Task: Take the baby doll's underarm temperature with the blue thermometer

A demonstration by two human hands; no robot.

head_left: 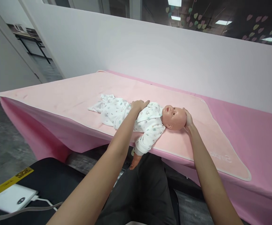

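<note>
A baby doll point(147, 120) in white printed clothes lies on its back on a pale pink mat point(63, 97), head to the right. Across its belly rests my left hand point(139, 105), with the fingers bent over the torso and partly hidden. My right hand point(188, 118) cups the crown of the doll's head point(175, 118); most of these fingers are hidden behind it. The doll's near arm point(145, 143) hangs over the table's front edge. Its trousers point(113, 111) stretch to the left, and no feet show at the leg ends.
The mat covers a table with a pink cloth point(248, 131), against a white half wall point(164, 59) with glass above. At lower left, a white power bank point(12, 197) with a cable lies on a black chair seat point(53, 178). My legs point(140, 193) are below the front edge.
</note>
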